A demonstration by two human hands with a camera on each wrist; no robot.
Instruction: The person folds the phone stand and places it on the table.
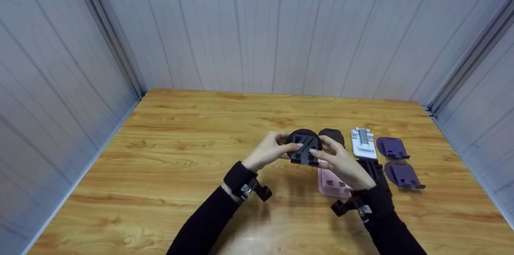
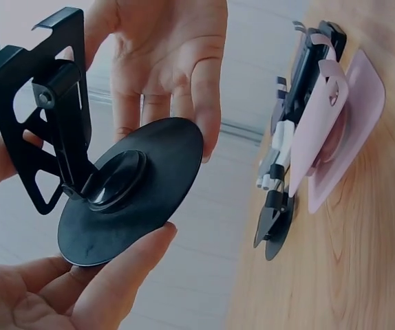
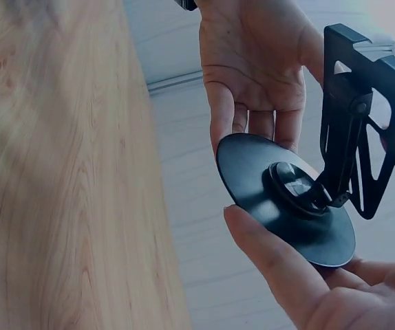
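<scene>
A black folding phone stand (image 1: pixel 299 139) with a round base is held up above the table between both hands. My left hand (image 1: pixel 265 151) grips it from the left, and my right hand (image 1: pixel 346 166) grips it from the right. Both thumbs lie on its slotted plate in the head view. The wrist views show the hinged arm raised off the round base (image 2: pixel 166 155), with fingers of both hands around the base's edge and the plate (image 3: pixel 332 103) standing at an angle to it.
Right of the hands lie a pink stand (image 1: pixel 332 184), a dark brown round one (image 1: pixel 332 133), a white one (image 1: pixel 363 148) and two purple ones (image 1: pixel 391 147). Another black stand (image 1: pixel 377 172) is partly hidden by my right wrist. Pale walls enclose the wooden table (image 1: pixel 192 138).
</scene>
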